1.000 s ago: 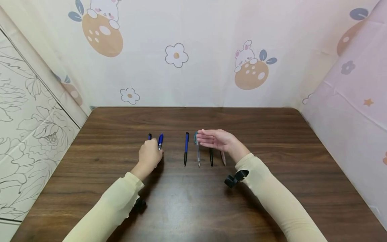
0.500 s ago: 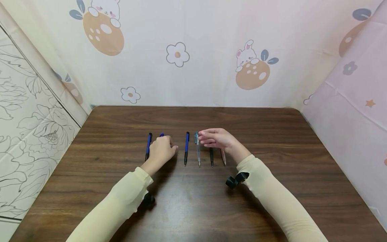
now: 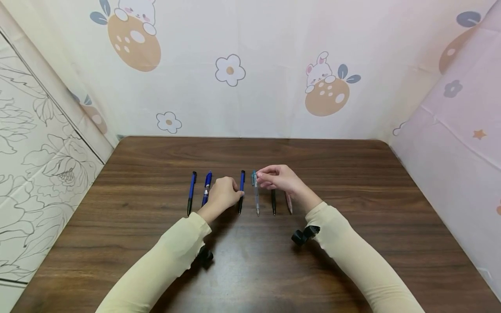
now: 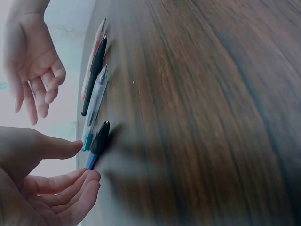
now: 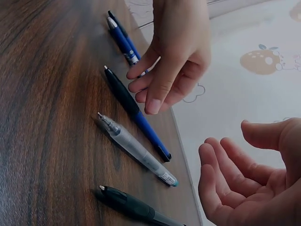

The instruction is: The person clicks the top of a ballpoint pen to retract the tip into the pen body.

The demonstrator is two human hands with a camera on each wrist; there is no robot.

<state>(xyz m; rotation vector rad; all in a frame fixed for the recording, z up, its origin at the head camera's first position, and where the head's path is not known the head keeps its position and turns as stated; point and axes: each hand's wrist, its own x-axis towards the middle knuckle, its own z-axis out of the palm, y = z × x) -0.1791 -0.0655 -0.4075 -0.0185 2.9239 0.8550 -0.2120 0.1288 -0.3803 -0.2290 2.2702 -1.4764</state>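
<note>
Six pens, side by side in a row on the brown wood surface (image 3: 246,265), writing ends all toward the near side. First from the left, a plain blue pen (image 3: 192,189) with a black end. Next to it, a brighter blue pen (image 3: 208,180) with a light band. Then a wider gap, and past it a blue and black pen (image 3: 242,180). After that a clear pen (image 3: 256,198) with a blue-green top, a black pen (image 3: 273,203) and a pink pen (image 3: 288,203), the last two partly hidden behind the right hand (image 3: 279,177).

Left hand (image 3: 221,193) low over the row, right at the blue and black pen. Grip wide, with thumb and fingertips apart. Touching the pen or just above it: cannot tell.

On the other side, fingers a little bent, grip wide too, thumb well apart from the fingers. Close to the top of the clear pen from the head view, but with a gap from the pens in the right wrist view.

Cream sleeves (image 3: 156,261) on both arms. At the back, a pale cloth (image 3: 270,43) with rabbits, orange fruit and white flowers. To the right, a pinkish cloth (image 3: 450,139) with a small orange star (image 3: 479,133).
</note>
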